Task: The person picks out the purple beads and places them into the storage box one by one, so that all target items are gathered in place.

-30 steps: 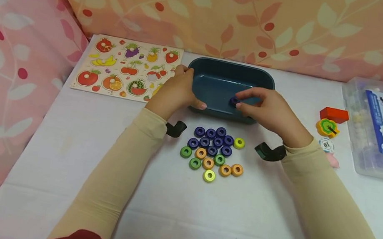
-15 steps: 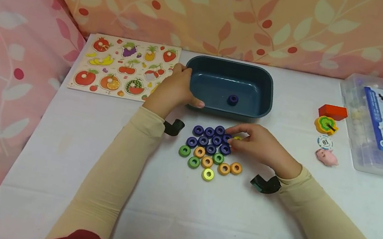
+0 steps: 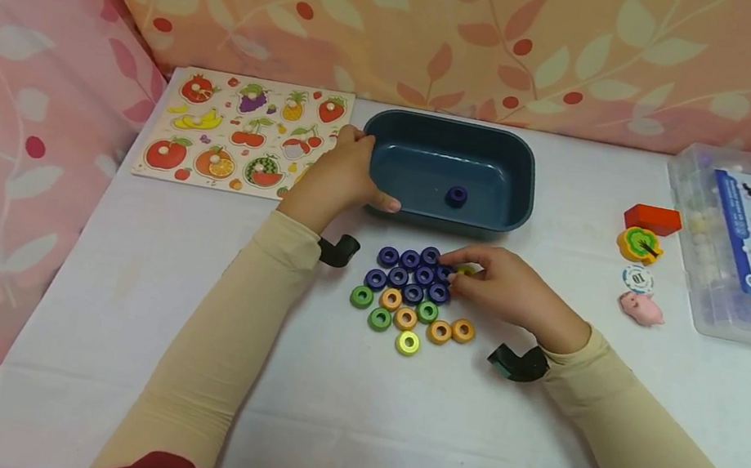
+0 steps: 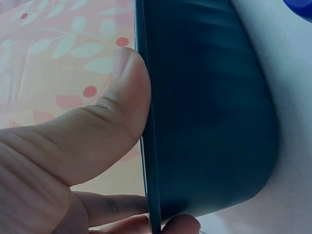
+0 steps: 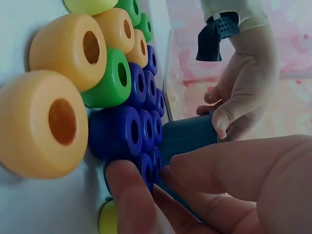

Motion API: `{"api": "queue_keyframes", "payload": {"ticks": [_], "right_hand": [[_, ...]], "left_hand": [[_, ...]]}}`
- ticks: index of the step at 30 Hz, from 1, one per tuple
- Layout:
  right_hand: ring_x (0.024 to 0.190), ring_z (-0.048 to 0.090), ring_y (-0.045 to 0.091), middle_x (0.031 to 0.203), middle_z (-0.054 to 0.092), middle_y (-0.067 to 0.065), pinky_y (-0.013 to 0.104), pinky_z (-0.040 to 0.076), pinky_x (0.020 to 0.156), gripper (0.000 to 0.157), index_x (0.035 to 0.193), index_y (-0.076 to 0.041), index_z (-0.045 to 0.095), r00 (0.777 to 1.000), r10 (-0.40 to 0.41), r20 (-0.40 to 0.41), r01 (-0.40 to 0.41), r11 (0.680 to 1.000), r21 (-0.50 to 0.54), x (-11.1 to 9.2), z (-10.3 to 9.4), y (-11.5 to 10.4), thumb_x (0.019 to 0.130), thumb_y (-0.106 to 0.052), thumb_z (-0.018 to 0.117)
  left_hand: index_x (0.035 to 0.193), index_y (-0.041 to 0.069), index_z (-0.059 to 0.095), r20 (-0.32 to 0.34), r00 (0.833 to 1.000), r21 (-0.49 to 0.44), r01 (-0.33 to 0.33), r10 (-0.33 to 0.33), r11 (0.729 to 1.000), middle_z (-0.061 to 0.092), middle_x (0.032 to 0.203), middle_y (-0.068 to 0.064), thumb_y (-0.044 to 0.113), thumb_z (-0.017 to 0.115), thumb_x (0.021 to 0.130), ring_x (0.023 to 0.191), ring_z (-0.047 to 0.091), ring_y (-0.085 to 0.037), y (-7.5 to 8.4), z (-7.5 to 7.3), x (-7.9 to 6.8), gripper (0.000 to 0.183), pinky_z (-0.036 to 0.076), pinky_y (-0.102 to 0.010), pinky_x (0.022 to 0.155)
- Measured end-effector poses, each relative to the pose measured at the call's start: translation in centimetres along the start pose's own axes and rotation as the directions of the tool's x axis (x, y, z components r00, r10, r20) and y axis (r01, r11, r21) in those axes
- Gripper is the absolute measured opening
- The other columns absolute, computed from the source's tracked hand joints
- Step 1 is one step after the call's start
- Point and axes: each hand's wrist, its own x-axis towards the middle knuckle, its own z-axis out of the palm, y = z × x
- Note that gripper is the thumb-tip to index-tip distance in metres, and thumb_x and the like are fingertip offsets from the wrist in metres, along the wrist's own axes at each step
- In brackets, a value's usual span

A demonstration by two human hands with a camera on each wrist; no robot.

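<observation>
My left hand (image 3: 340, 177) grips the left end of a dark teal plastic tub (image 3: 496, 225); in the left wrist view its thumb presses along the rim and fingertips curl round the edge. One dark blue ring bead (image 3: 456, 196) lies inside the tub. In front of it my right hand (image 3: 511, 292) reaches into a group of beads from the right, thumb and index finger pinching a blue bead (image 5: 145, 168) at the group's edge. Several other blue beads (image 3: 398, 277) lie close together, with green beads (image 3: 379, 318), orange beads (image 3: 439, 332) and a yellow bead (image 3: 408, 344) nearer me.
A fruit peg puzzle board (image 3: 214, 128) lies left of the tub. To the right are a red block (image 3: 652, 220), a tree-shaped piece (image 3: 639, 245), a round white token (image 3: 638, 279), a pink pig figure (image 3: 641, 308) and a clear plastic case (image 3: 705, 314). Patterned curtains border the table.
My right hand has let a blue bead go in the tub, then moved back toward me to the blue beads and closed on one. The left hand stays on the tub.
</observation>
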Motion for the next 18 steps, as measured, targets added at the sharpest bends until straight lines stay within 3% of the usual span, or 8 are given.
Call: {"api": "queue_keyframes", "payload": {"ticks": [7,13,18], "right_hand": [[0.094,0.059,0.020,0.123,0.070,0.006,0.032,0.049,0.081,0.034,0.125,-0.015,0.071,1.000,0.003,-0.018,-0.004,1.000,-0.020,0.1,0.3,0.1,0.092,-0.020,0.066],[0.089,0.062,0.019,0.126,0.069,0.008,0.031,0.050,0.077,0.036,0.127,-0.016,0.069,1.000,0.027,0.003,-0.027,0.999,-0.025,-0.5,-0.2,-0.4,0.092,-0.022,0.067],[0.095,0.070,0.021,0.118,0.073,0.007,0.034,0.050,0.078,0.038,0.133,-0.018,0.064,0.998,0.055,0.006,-0.055,0.998,0.009,-1.6,-2.5,-2.1,0.096,-0.024,0.064]], "left_hand": [[0.159,0.009,0.023,0.004,1.000,-0.011,-0.006,0.006,1.000,0.017,0.160,-0.012,0.048,0.088,0.072,0.135,0.043,-0.034,-0.1,-0.1,-0.1,0.116,0.040,-0.049,0.113],[0.161,0.010,0.018,0.006,1.000,-0.008,0.000,0.000,1.000,0.015,0.161,-0.012,0.048,0.088,0.072,0.137,0.042,-0.033,-0.1,-0.1,-0.2,0.119,0.039,-0.049,0.114],[0.160,0.010,0.020,0.004,1.000,-0.005,0.000,0.000,1.000,0.017,0.160,-0.012,0.048,0.088,0.073,0.135,0.043,-0.033,-0.1,0.0,-0.1,0.117,0.041,-0.050,0.112]]}}
